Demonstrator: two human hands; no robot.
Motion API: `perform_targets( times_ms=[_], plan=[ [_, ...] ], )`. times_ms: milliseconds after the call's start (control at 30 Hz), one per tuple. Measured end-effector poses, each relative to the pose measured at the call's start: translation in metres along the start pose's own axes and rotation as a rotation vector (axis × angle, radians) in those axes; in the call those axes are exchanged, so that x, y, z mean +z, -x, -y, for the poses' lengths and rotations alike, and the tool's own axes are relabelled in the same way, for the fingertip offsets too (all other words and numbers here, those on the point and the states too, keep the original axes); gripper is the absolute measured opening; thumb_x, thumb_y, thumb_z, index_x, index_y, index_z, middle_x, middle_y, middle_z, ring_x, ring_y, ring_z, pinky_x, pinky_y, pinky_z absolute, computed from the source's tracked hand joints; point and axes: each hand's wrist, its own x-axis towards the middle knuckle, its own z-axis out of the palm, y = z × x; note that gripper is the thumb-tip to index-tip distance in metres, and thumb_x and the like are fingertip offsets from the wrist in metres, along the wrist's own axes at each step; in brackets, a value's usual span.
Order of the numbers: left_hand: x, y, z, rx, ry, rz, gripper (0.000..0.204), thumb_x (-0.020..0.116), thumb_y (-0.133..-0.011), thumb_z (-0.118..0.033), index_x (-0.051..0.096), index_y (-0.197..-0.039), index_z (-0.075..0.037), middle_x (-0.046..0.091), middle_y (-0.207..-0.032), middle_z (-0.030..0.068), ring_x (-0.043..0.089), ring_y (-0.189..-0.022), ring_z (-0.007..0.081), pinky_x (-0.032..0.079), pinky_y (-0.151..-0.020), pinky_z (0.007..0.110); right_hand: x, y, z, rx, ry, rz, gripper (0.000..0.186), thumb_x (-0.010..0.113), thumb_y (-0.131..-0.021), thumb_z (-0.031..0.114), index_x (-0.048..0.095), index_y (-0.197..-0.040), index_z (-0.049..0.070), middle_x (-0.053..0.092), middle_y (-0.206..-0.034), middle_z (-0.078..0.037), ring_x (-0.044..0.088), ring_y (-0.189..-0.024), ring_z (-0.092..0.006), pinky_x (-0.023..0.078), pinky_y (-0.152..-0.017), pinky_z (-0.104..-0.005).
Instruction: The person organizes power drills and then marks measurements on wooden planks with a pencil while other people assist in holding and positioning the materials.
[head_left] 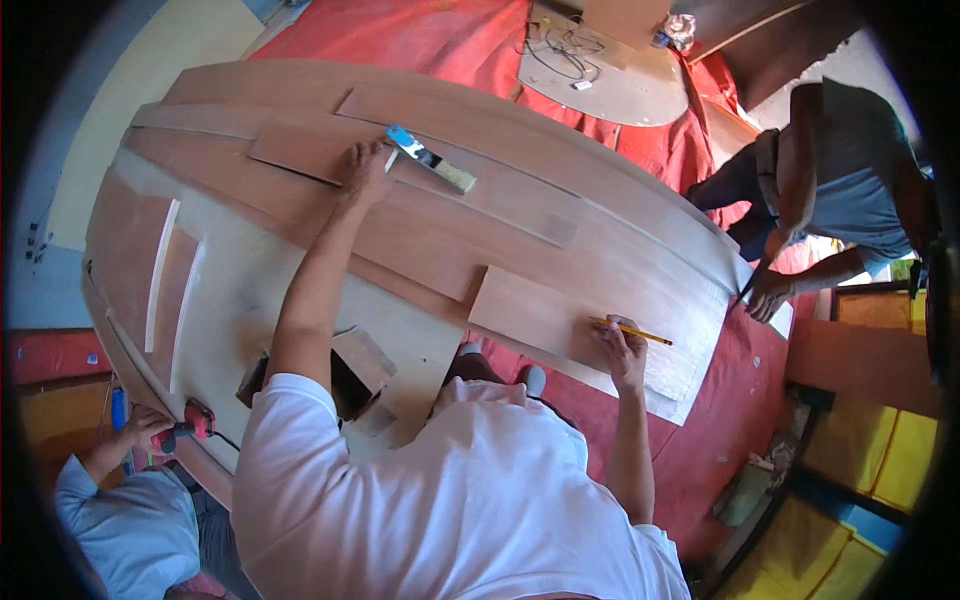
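co-worker's hand [140,428] grips a red power tool [195,420] at the plywood sheet's [300,290] lower-left edge | left hand [366,170] pressed flat, fingers spread, holding a wood strip [420,185] on the sheet's upper part, beside a blue-ended square [430,160] | right hand [622,350] pinches a yellow pencil [632,331], tip on a small board [560,325] at the sheet's right end

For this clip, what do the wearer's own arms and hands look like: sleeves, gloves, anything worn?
Both forearms are bare, coming out of the short sleeves of a white T-shirt. The left hand and right hand wear no gloves. No watch, ring or wristband shows on either wrist, as far as the wide view lets one tell. No cables or markings on the arms.
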Motion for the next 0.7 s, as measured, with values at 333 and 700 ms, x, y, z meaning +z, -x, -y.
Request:
perform_targets(
  times_ms=[333,700],
  plan=[
    [0.002,0.031,0.037,0.22,-0.151,-0.5,0.041,0.048,-0.08,0.001,0.046,-0.121,0.001,0.048,-0.121,0.0195,0.045,-0.116,0.0344,0.034,-0.101,0.043,0.007,-0.009,0.005,0.003,0.159,0.029,0.02,0.055,-0.091,0.014,0.056,-0.103,-0.002,0.06,-0.092,-0.01,0.061,-0.086,-0.0151,0.053,-0.077,-0.0284],
    [0.062,0.097,0.028,0.284,-0.04,-0.46,0.043,0.05,-0.081,-0.003,0.046,-0.124,-0.003,0.044,-0.126,0.0181,0.041,-0.119,0.0332,0.034,-0.1,0.041,0.001,-0.007,-0.001,-0.057,0.07,0.11,0.021,0.052,-0.093,0.014,0.056,-0.105,-0.002,0.063,-0.093,-0.01,0.063,-0.083,-0.0152,0.052,-0.077,-0.0273]
  ],
)
